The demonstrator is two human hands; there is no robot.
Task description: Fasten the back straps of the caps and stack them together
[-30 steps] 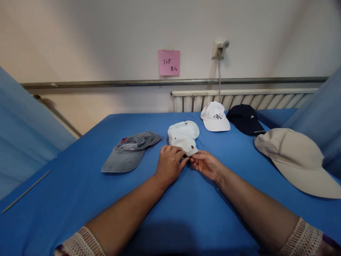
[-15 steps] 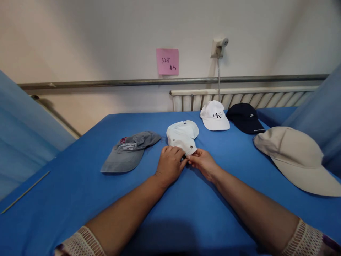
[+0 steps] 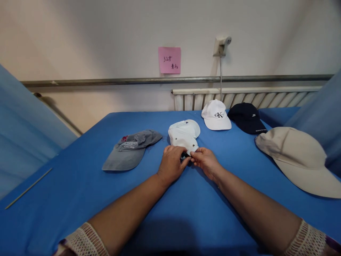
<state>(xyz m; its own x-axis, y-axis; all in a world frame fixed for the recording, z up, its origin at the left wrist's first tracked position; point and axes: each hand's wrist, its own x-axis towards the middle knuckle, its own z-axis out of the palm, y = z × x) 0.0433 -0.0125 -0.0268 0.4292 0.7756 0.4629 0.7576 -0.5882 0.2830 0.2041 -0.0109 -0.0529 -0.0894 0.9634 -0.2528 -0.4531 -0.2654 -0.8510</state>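
Note:
A pale, nearly white baseball cap [image 3: 183, 134] lies on the blue-covered table [image 3: 128, 209], its brim pointing away from me. My left hand [image 3: 173, 161] is closed on the near left edge of this cap. From the other side, my right hand [image 3: 205, 160] pinches the cap's near edge between thumb and fingers. A small dark part shows between the two hands, but what it is cannot be made out. To the left rests a grey baseball cap [image 3: 130, 151] with a red mark and white lettering, apart from my hands.
Farther back sit a white cap [image 3: 216, 115] with black letters and a black cap [image 3: 245, 117]. A large beige cap [image 3: 298, 151] is at the right. One thin stick [image 3: 28, 188] lies at the left. Behind are a radiator [image 3: 239, 99] and a metal rail [image 3: 119, 81].
Both hands stay on the pale cap, with slight finger movement at its near edge. More of the dark part shows between them. The whole view has shifted a little.

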